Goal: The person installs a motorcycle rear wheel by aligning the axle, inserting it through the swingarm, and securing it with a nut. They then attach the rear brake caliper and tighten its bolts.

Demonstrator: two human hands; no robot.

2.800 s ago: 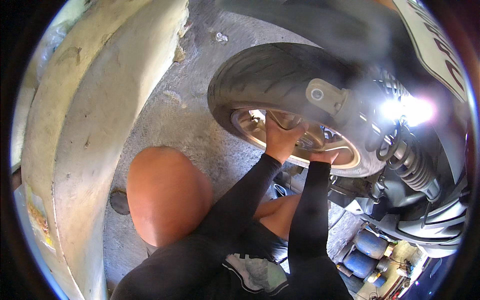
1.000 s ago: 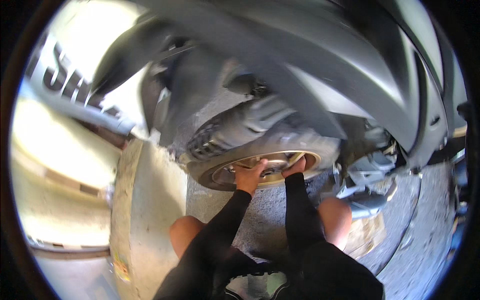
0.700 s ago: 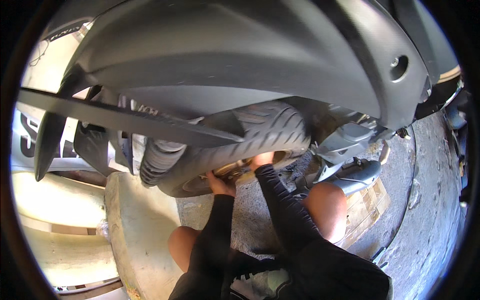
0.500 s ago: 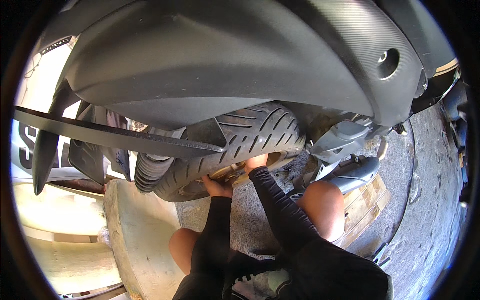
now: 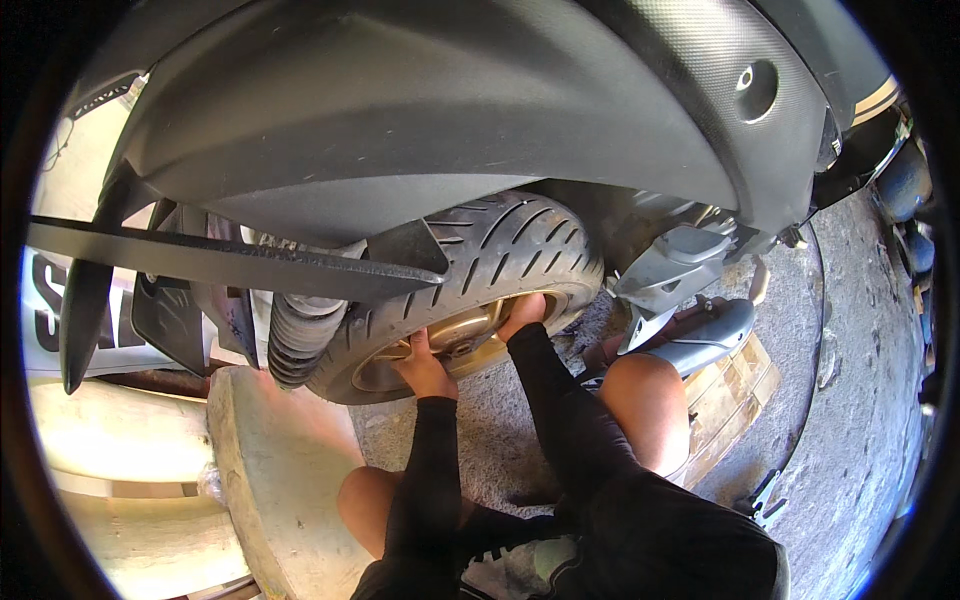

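Note:
Beneath the dark body panel of a motorbike or scooter sits a wheel with a black grooved tyre and a gold-coloured rim. My left hand is at the rim's near left part, its thumb pointing up and its other fingers mostly out of sight. Farther right, my right hand reaches in at the rim, fingers curled round a part of it and largely hidden. Both hands seem to grip the wheel. Left of the tyre stands a coil-spring shock absorber.
A black fender strut crosses above the tyre's left side. Right of the wheel are grey metal engine parts and a cardboard piece on the rough floor. A pale curved block stands at left. A thin cable runs along the right.
The wheel's side now faces me more, showing more of the gold rim. My left hand's thumb has come up, and my right hand has shifted slightly right along the rim.

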